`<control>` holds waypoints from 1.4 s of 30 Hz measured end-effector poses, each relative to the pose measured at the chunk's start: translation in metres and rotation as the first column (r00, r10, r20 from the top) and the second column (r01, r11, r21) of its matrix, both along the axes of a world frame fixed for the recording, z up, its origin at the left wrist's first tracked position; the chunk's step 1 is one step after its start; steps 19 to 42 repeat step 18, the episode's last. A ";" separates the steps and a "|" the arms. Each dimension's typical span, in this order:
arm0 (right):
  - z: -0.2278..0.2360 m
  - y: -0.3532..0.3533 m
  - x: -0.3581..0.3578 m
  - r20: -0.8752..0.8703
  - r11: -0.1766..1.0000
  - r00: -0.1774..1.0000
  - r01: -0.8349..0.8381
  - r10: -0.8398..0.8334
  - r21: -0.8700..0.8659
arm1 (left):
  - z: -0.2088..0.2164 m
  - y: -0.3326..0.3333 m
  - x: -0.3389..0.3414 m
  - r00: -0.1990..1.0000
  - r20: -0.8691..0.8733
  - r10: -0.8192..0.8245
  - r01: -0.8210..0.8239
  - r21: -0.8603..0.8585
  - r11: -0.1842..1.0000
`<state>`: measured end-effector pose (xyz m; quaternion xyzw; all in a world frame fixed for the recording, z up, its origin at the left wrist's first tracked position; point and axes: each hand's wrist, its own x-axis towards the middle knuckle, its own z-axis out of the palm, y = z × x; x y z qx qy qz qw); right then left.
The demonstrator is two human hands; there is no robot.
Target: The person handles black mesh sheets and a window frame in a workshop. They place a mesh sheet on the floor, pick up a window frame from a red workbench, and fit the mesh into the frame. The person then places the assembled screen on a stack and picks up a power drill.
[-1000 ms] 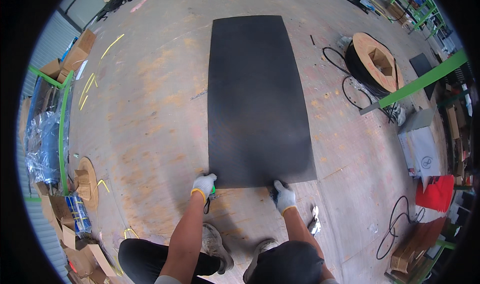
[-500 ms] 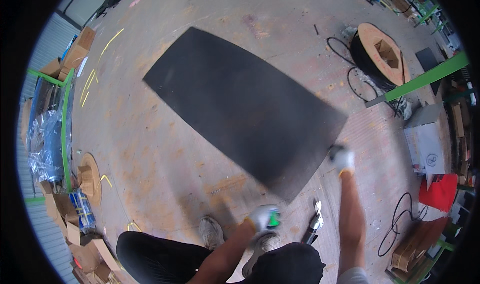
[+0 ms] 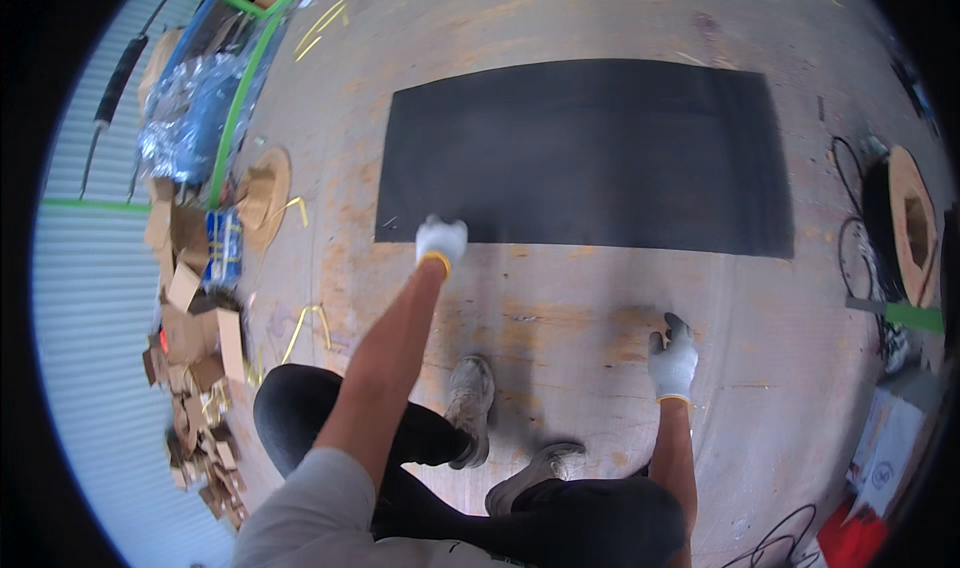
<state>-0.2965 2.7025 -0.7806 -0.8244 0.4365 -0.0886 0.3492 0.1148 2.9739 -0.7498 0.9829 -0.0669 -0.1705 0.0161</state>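
Note:
A large black rectangular sheet (image 3: 590, 158) lies flat on the floor in front of me. My left hand (image 3: 440, 240), in a white glove with a yellow cuff, is at the sheet's near edge, close to its near left corner. The fingers reach over the dark surface and blend into it, so their grip is unclear. Apart from the sheet, my right hand (image 3: 673, 360) is held over the floor in a white glove with dark fingertips. Its thumb and fingers are spread, with nothing between them.
My boots (image 3: 470, 408) stand short of the sheet. To the left are a cardboard spool flange (image 3: 265, 198), torn boxes (image 3: 195, 333) and a green rack (image 3: 240, 108) holding plastic-wrapped goods. A cable reel (image 3: 912, 228) and a white box (image 3: 885, 443) are at the right.
My view has turned, so the sheet now lies nearly straight across. My left hand has moved out to its near edge; the green thing in it no longer shows. My right hand is away from the sheet.

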 end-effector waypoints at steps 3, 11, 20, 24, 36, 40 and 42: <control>0.000 0.033 0.025 0.057 0.991 0.991 -0.125 0.122 0.050 | 0.000 0.061 0.056 0.947 0.024 0.319 -0.316 -0.085 0.945; 0.051 0.036 -0.013 0.045 0.951 0.988 -0.157 0.151 0.265 | -0.065 0.185 0.132 0.847 -0.175 0.502 -0.521 -0.084 0.849; 0.211 -0.035 -0.029 0.266 0.981 0.945 0.191 -0.193 0.031 | -0.120 0.216 0.166 0.977 -0.083 0.198 -0.184 0.148 0.972; 0.211 -0.035 -0.029 0.266 0.981 0.945 0.191 -0.193 0.031 | -0.120 0.216 0.166 0.977 -0.083 0.198 -0.184 0.148 0.972; 0.211 -0.035 -0.029 0.266 0.981 0.945 0.191 -0.193 0.031 | -0.120 0.216 0.166 0.977 -0.083 0.198 -0.184 0.148 0.972; 0.211 -0.035 -0.029 0.266 0.981 0.945 0.191 -0.193 0.031 | -0.120 0.216 0.166 0.977 -0.083 0.198 -0.184 0.148 0.972; 0.211 -0.035 -0.029 0.266 0.981 0.945 0.191 -0.193 0.031 | -0.120 0.216 0.166 0.977 -0.083 0.198 -0.184 0.148 0.972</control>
